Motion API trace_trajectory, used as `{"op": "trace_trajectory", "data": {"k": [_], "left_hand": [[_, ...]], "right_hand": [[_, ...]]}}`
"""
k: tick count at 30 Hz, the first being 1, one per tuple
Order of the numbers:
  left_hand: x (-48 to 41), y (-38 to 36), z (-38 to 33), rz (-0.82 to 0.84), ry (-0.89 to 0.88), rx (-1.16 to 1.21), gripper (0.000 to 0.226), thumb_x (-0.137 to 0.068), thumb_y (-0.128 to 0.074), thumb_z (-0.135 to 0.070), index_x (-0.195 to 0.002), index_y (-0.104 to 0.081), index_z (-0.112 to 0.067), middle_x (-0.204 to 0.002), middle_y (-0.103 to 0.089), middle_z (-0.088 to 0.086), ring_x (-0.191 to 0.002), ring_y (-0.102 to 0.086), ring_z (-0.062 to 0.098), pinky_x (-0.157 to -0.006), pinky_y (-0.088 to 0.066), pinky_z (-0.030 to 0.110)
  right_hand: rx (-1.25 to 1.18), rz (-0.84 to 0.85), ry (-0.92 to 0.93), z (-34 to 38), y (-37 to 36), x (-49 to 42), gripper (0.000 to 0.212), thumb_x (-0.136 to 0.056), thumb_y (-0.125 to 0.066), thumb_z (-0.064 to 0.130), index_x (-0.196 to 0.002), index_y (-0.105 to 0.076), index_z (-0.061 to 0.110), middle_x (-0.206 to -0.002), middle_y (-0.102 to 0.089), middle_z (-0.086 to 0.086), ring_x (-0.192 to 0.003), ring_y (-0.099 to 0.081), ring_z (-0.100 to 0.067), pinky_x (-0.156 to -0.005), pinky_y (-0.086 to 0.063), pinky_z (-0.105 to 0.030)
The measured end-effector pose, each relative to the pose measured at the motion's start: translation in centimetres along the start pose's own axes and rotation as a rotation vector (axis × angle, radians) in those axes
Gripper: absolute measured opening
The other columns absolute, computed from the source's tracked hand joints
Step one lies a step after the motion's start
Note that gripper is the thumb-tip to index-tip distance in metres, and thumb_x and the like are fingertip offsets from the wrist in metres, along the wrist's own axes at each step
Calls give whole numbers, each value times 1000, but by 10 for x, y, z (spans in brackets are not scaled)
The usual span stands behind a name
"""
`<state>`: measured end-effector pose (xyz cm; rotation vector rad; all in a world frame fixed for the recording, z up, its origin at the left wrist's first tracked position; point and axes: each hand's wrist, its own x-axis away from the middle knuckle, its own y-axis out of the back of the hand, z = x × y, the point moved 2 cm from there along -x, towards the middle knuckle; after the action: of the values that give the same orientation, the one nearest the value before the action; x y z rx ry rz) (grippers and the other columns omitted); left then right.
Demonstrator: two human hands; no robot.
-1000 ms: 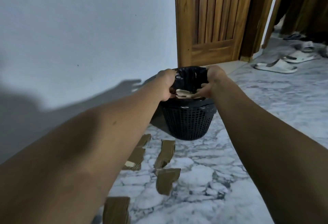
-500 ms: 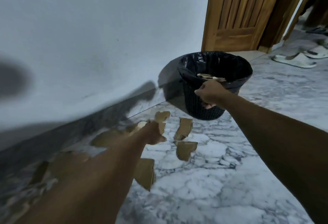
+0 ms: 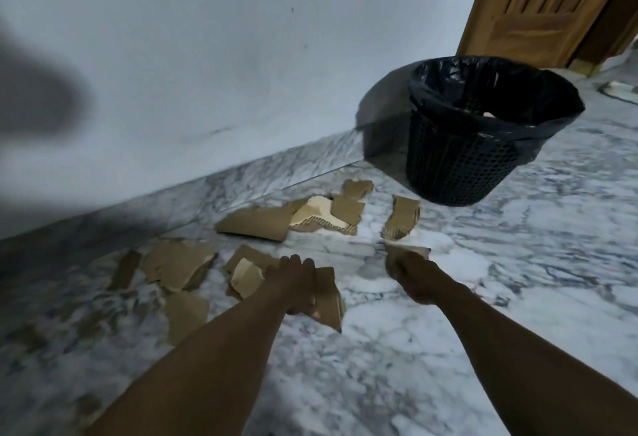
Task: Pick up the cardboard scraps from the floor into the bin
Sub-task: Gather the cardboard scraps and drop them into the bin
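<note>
Lying scattered on the marble floor (image 3: 448, 297) along the wall (image 3: 207, 56): torn cardboard scraps (image 3: 176, 265), brown, some showing a pale inner face. Left hand (image 3: 293, 283): fingers extended forward, resting on a flat cardboard piece (image 3: 328, 301); whether it grips is blurred, cannot tell. Right hand (image 3: 412, 271): fingers curled round a small scrap (image 3: 412, 250), its corners showing past the knuckles. Bin (image 3: 483, 132): black mesh, black liner, upright near the wall, well beyond both hands; pale scrap inside. Wooden door (image 3: 552, 4): far right.
</note>
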<state>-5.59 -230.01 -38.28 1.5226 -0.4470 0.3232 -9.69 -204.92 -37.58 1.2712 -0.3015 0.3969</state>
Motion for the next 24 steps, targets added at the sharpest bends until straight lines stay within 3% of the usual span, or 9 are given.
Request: {"op": "trace_trajectory", "data": {"k": [3,6,9,11,14,16,18,21,24], "left_hand": [[1,-1,5,-12,48,40,60,-86,-65,-42,-131,-39,-12,-131,-39,13,-128,-38,35,-100,-36,52],[0,-1,20,-62,165,182,69,-84,-59,-60,-132,-42,-12,-133,-33,9,-130,-32,32,-103,-30,49],[3,-7,51,-178,357,257,79,-72,-74,-52,-135,-43,-17,-142,-28,5,-131,-29,27,-108,-29,45],[6,-13,68,-209,480,424,81,-75,-71,-51,-142,-38,-18,-147,-30,7,-134,-31,31,-107,-30,46],[5,-20,73,-164,436,443,83,-81,-60,-57,-146,-32,-13,-140,-37,10,-127,-40,33,-97,-39,41],[8,-16,68,-204,367,388,69,-82,-61,-51,-137,-45,-12,-133,-46,10,-122,-46,33,-94,-41,39],[5,-13,60,-263,301,447,50,-86,-65,-42,-122,-58,-8,-123,-58,12,-117,-54,33,-94,-44,37],[2,-3,40,-261,261,730,35,-79,-74,-29,-108,-65,-12,-106,-68,7,-98,-64,23,-77,-49,28],[-7,6,39,-254,282,1069,58,-59,-86,-40,-111,-63,-26,-106,-71,-2,-93,-67,16,-78,-58,33]], "right_hand": [[78,-29,11,-5,-13,-3,23,-92,-49,38,-111,-54,28,-118,-45,-2,-110,-47,-33,-85,-49,-49],[77,-92,30,3,-12,1,26,-88,-57,32,-112,-50,25,-120,-39,-3,-110,-42,-35,-84,-48,-50],[7,-29,32,5,-14,-4,65,-79,-70,35,-136,-40,28,-138,-38,-5,-120,-42,-38,-95,-43,-50],[45,13,-13,7,-16,-4,82,-78,-73,35,-146,-28,31,-145,-36,-6,-130,-36,-36,-101,-38,-49],[201,-56,-73,13,-12,2,69,-74,-71,32,-135,-40,27,-132,-42,-5,-127,-34,-31,-96,-34,-48],[276,-64,-90,19,-8,8,42,-75,-66,27,-115,-52,26,-122,-45,-4,-121,-36,-29,-93,-33,-45],[266,-46,-79,23,-6,13,18,-79,-59,23,-89,-46,32,-119,-48,-4,-118,-37,-29,-92,-34,-46],[131,-13,-58,29,-6,16,18,-85,-58,33,-80,-41,30,-120,-51,-2,-118,-37,-31,-92,-33,-46],[-154,43,-15,40,-3,11,38,-71,-66,61,-88,-51,30,-114,-56,-3,-118,-46,-36,-95,-40,-49]]}}
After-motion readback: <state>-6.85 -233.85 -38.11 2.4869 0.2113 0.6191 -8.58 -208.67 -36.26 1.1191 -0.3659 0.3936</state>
